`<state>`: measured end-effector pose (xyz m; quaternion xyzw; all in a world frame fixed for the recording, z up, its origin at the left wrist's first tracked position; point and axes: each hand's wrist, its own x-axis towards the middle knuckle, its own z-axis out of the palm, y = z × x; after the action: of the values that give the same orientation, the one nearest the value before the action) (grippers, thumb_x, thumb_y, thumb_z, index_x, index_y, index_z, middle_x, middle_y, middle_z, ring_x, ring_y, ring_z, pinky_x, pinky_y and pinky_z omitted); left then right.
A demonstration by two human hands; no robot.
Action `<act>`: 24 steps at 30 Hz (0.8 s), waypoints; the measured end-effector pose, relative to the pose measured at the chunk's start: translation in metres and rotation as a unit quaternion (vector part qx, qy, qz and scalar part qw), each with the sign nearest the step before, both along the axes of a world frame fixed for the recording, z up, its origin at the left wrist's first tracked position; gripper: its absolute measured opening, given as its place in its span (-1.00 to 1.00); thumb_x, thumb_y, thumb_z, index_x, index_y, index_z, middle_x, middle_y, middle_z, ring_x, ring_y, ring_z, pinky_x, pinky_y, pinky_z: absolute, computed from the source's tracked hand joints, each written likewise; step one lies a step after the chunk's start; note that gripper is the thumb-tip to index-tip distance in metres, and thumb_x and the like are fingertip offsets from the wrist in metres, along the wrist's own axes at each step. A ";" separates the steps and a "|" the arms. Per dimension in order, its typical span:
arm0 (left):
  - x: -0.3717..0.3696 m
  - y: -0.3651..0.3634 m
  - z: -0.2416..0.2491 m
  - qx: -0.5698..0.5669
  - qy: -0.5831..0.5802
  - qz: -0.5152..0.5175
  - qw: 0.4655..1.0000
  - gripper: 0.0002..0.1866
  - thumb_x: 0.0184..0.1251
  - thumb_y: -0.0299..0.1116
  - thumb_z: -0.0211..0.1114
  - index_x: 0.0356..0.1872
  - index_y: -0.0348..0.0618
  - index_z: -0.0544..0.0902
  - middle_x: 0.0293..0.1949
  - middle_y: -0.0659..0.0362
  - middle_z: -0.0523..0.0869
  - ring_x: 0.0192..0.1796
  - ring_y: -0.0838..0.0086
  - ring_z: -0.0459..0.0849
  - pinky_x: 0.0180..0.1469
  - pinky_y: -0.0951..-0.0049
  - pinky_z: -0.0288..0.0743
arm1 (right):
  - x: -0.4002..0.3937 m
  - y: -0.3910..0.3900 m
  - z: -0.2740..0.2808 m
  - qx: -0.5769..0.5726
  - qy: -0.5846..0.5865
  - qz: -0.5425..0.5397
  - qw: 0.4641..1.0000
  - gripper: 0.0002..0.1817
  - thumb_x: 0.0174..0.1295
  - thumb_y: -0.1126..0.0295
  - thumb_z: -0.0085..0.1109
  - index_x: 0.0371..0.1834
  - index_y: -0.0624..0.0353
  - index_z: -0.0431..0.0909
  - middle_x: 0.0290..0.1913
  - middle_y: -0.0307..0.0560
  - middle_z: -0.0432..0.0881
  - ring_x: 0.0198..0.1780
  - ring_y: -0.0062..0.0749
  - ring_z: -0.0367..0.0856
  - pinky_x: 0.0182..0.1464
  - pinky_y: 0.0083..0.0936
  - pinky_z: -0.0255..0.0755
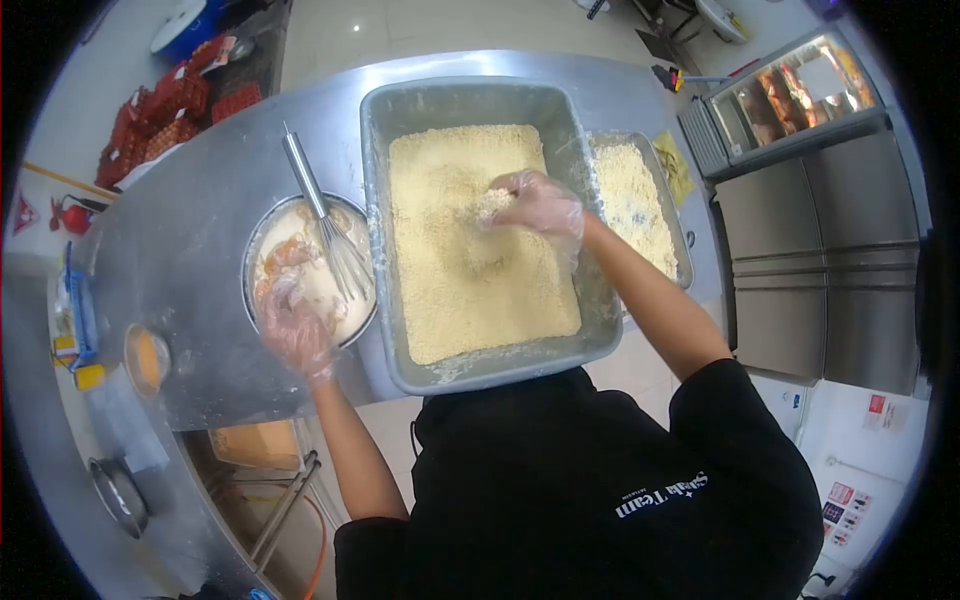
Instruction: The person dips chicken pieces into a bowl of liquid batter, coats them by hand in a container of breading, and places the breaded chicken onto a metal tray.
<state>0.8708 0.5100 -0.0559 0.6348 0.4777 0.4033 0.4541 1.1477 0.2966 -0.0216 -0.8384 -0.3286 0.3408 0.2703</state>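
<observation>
My right hand (545,208), in a clear plastic glove, is closed around a crumb-coated piece (494,204) above the pale yellow breading. The breading (440,300) fills the bottom of a large grey tub (377,250), with a hollow below the hand. To the left is a round metal bowl (249,275) of milky batter with orange-pink pieces that look like raw meat (290,254). My gloved left hand (298,335) is at the bowl's near-left side, its fingers curled at the batter; what they grip is hidden. A wire whisk (338,245) leans in the bowl, its handle over the far rim.
Right of the tub lies a metal tray (672,205) of crumbs, beside a yellow cloth (674,167). A small bowl (148,358) of orange powder and a blue rack (78,300) stand left on the steel table (205,230). Red crates (180,97) are farther back.
</observation>
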 end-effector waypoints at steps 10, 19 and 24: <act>-0.007 0.012 -0.017 0.103 0.030 -0.054 0.993 -0.72 0.16 -0.66 0.23 -0.09 -0.36 0.71 -0.12 -0.02 0.77 -0.03 0.31 0.72 0.15 0.34 0.56 | 0.016 -0.002 0.015 0.088 -0.039 -0.006 0.995 -0.53 0.33 0.06 0.25 0.12 0.18 0.63 -0.01 0.10 0.69 -0.04 -0.22 0.67 0.11 -0.38 0.55; -0.012 0.014 -0.031 0.156 0.092 -0.057 0.982 -0.69 0.17 -0.63 0.18 -0.05 -0.36 0.69 -0.14 -0.02 0.76 -0.06 0.27 0.72 0.16 0.28 0.57 | -0.067 0.037 -0.125 -0.052 -0.349 0.094 0.931 -0.19 0.49 -0.22 -0.34 0.62 0.11 0.01 0.58 0.11 0.13 0.61 -0.01 0.03 0.57 0.06 -0.14; -0.008 0.017 -0.031 0.034 -0.161 -0.158 0.974 -0.71 0.29 -0.50 0.19 0.00 -0.35 0.68 -0.09 -0.01 0.74 -0.04 0.25 0.71 0.17 0.26 0.60 | -0.036 0.024 -0.054 -0.149 -0.242 0.127 0.950 -0.23 0.31 -0.25 -0.01 0.32 0.21 0.46 0.32 0.13 0.52 0.49 0.02 0.26 0.43 0.09 0.09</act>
<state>0.8625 0.5274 -0.0870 0.6438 0.2779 0.4392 0.5615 1.1117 0.3206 -0.0758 -0.8778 -0.4331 0.2046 0.0092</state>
